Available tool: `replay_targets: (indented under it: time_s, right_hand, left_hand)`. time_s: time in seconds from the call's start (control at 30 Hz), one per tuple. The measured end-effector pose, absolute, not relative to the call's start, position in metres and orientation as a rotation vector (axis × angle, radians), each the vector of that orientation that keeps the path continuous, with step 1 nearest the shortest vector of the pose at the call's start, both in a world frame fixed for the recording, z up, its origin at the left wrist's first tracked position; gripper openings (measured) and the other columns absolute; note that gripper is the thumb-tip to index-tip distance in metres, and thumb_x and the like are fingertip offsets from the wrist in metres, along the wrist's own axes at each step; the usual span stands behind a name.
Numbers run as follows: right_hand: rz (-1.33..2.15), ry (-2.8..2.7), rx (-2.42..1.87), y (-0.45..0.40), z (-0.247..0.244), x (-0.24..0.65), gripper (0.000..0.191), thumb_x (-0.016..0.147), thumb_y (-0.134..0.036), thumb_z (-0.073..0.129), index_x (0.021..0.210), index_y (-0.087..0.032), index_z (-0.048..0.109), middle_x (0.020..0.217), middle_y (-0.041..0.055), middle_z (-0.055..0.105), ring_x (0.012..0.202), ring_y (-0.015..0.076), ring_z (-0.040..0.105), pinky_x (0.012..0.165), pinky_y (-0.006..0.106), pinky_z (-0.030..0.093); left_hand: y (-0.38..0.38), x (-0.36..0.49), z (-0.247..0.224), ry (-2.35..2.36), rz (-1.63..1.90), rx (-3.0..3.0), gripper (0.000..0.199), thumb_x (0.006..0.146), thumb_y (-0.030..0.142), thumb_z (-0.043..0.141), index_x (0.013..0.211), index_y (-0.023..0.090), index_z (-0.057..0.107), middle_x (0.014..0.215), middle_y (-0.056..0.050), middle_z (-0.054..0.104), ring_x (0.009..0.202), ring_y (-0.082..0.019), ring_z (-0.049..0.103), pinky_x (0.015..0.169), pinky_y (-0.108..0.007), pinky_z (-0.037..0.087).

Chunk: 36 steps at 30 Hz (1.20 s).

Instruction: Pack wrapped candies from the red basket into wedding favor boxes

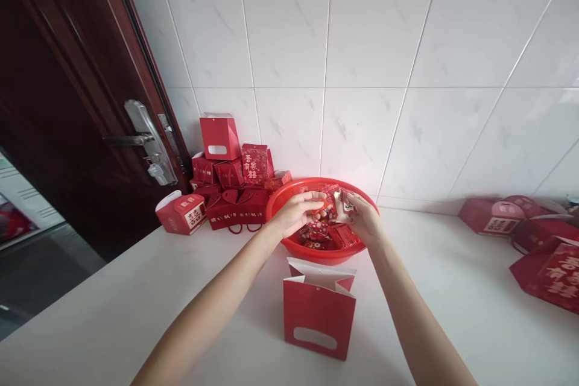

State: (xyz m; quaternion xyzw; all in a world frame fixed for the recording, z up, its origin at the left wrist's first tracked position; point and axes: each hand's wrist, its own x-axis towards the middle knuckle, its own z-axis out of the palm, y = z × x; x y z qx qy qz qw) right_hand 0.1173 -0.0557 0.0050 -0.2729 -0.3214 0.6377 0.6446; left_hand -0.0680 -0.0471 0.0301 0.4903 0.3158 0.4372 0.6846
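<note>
Both hands are over a red plastic basket filled with small wrapped sweets. My left hand, at the basket's left side, has its fingers curled around a small red-wrapped sweet. At the right side, my right hand grips a partly clear packet with something pale inside; its exact contents are too small to tell. In front of the basket a red gift box stands upright, its top open and an oval window low on its front. Neither hand touches this box.
Several red gift boxes and bags are stacked against the tiled wall at the back left. More red boxes lie at the far right of the white table. A dark door with a metal handle stands on the left.
</note>
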Motion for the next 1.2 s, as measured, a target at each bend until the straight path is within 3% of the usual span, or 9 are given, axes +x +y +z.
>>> replay_targets:
  time_s: [0.23, 0.37, 0.53, 0.83, 1.2]
  right_hand:
    - [1.487, -0.723, -0.608, -0.077, 0.027, 0.12, 0.014, 0.071, -0.024, 0.086, 0.077, -0.021, 0.074, 0.077, -0.0006, 0.076, 0.069, 0.0159, 0.069, 0.058, 0.024, 0.058]
    - [1.492, -0.865, -0.64, -0.102, 0.047, 0.125, 0.016, 0.074, -0.028, 0.084, 0.085, -0.021, 0.074, 0.081, -0.0005, 0.076, 0.069, 0.0167, 0.07, 0.059, 0.026, 0.057]
    - [1.461, -0.97, -0.684, -0.135, 0.069, 0.129, 0.019, 0.074, -0.028, 0.084, 0.09, -0.02, 0.074, 0.092, 0.0037, 0.078, 0.079, 0.0198, 0.072, 0.068, 0.03, 0.061]
    - [1.415, -1.032, -0.724, -0.157, 0.079, 0.122, 0.031, 0.061, -0.033, 0.095, 0.079, -0.02, 0.074, 0.079, 0.0021, 0.075, 0.068, 0.0166, 0.068, 0.056, 0.024, 0.057]
    - [1.32, -1.144, -0.747, -0.167, 0.085, 0.117, 0.032, 0.063, -0.032, 0.095, 0.081, -0.019, 0.071, 0.074, 0.0032, 0.075, 0.059, 0.0179, 0.068, 0.055, 0.031, 0.06]
  left_hand:
    - [-0.082, -0.075, 0.044, 0.631, 1.105, 1.187, 0.042, 0.056, 0.024, 0.096, 0.084, 0.015, 0.066, 0.071, 0.003, 0.069, 0.067, -0.013, 0.069, 0.066, -0.023, 0.047]
    - [-0.104, -0.077, 0.054, 0.585, 1.125, 1.288, 0.032, 0.064, 0.027, 0.091, 0.08, 0.015, 0.067, 0.071, 0.002, 0.068, 0.069, -0.013, 0.068, 0.07, -0.025, 0.048]
    - [-0.127, -0.092, 0.065, 0.562, 1.099, 1.365, 0.029, 0.07, 0.026, 0.086, 0.094, 0.015, 0.074, 0.091, -0.003, 0.073, 0.08, -0.016, 0.071, 0.085, -0.033, 0.054]
    - [-0.139, -0.1, 0.065, 0.639, 1.184, 1.621, 0.028, 0.077, 0.027, 0.081, 0.103, 0.019, 0.074, 0.11, -0.006, 0.074, 0.102, -0.024, 0.07, 0.086, -0.033, 0.057]
    - [-0.139, -0.091, 0.058, 0.703, 1.27, 1.651, 0.022, 0.077, 0.032, 0.081, 0.09, 0.017, 0.071, 0.094, -0.004, 0.072, 0.084, -0.018, 0.068, 0.076, -0.028, 0.056]
